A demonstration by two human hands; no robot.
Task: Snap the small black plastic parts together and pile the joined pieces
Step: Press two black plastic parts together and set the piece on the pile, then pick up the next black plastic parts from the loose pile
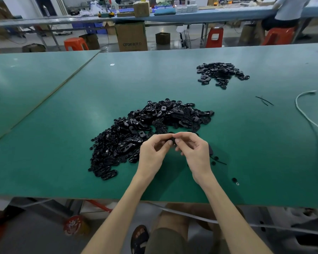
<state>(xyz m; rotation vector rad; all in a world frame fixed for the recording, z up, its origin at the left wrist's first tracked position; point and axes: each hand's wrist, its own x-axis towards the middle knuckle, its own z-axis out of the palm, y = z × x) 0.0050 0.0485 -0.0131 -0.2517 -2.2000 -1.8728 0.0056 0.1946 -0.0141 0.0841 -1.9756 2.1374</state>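
Left hand (pixel 152 151): was raised just above the surface, its fingers (pixel 165 143) curled and pinching one end of a small black part.
Right hand (pixel 193 149): met the left hand fingertip to fingertip, curled in and gripping the other end of the same part.
Small black part (pixel 172 141): was held between both hands, mostly hidden by them; whether it was one piece or two could not be told.
Large heap (pixel 145 132): loose black parts lay spread just beyond and left of the hands.
Smaller pile (pixel 221 73): sat at the far right, well apart from the heap.
Surface (pixel 62 162): was a green mat.
Stray bits (pixel 234 179): lay near the right wrist.
White cable (pixel 308 118): curved along the right side.
Cardboard box (pixel 131 36): stood on the floor beyond.
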